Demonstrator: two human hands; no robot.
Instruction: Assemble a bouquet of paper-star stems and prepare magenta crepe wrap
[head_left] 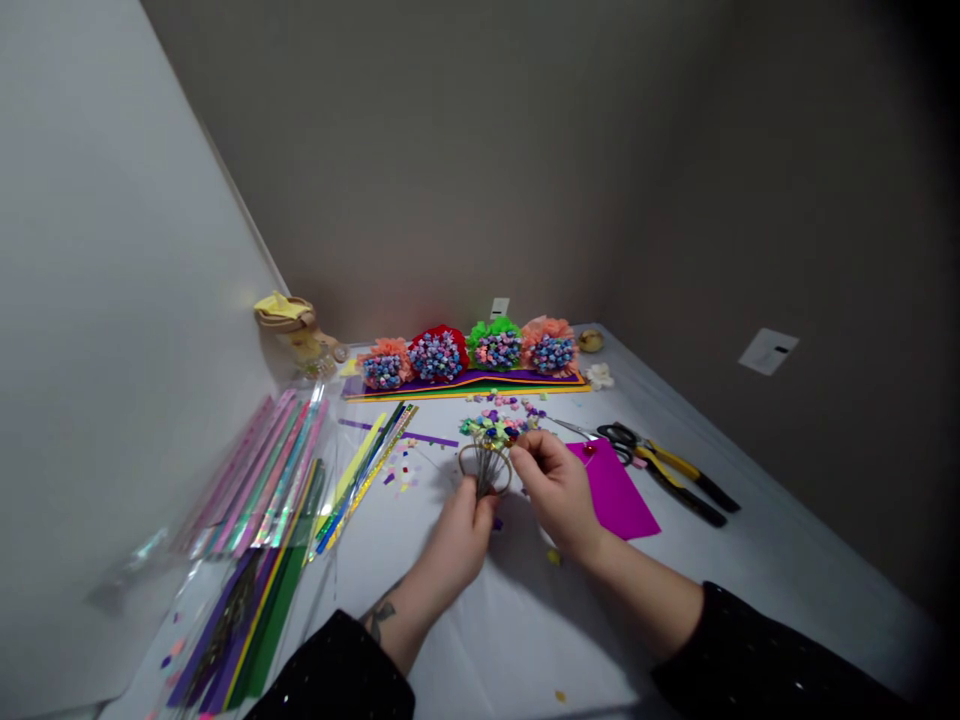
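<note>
Grey walls meet at a corner behind a pale table (465,620), just above which a bundle of wire stems (489,470) is held upright, topped by a cluster of small coloured stars (495,430) and ringed by a brownish loop. The lower ends are gripped in the closed left hand (457,540). The fingertips of the right hand (559,490) are drawn together at the cluster's edge, though whether anything is pinched there cannot be told. If the left grip were loosened, the thin stems could be splayed or dropped, and stars could be knocked off among the loose stars (517,403) already scattered behind. A magenta sheet (622,500) lies under the right wrist and could be dragged. Scissors (615,435) and pliers (682,480) are near enough to be snagged by a sleeve. Paper strips (367,465) lie to the left.
</note>
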